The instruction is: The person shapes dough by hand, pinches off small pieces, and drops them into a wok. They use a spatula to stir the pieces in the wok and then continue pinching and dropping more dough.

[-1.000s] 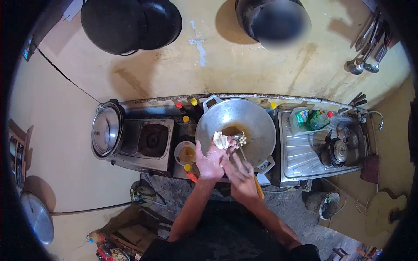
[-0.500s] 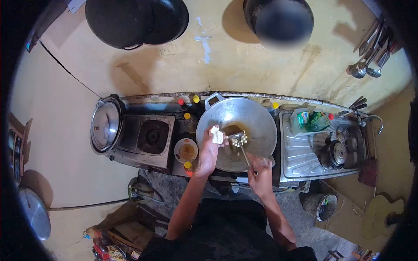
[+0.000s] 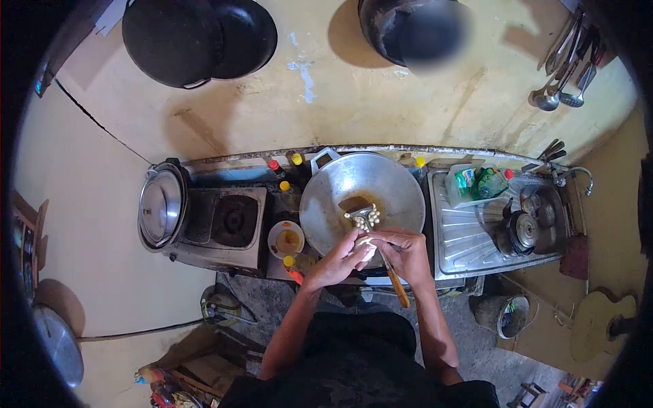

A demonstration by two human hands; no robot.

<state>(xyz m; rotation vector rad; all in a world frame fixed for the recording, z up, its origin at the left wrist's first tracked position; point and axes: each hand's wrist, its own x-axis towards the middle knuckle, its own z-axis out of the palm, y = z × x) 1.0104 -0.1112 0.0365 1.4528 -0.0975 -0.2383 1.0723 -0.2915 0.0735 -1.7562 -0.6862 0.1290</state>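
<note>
A large metal wok sits in front of me with oil in its bottom. Across its near rim lies a spatula with a wooden handle, its metal head among small pale balls in the oil. My left hand is closed on a lump of white dough over the near edge of the wok. My right hand meets it there, fingers pinched at the dough and above the spatula handle; what they hold is too small to make out.
Left of the wok stand a bowl, several bottles with yellow or red caps, and a stove. A steel sink with pots and a plastic tub is on the right. Pans hang on the wall.
My right hand has let go of the spatula and moved up beside my left hand. My left hand has come down and right with the dough. The view has shifted slightly.
</note>
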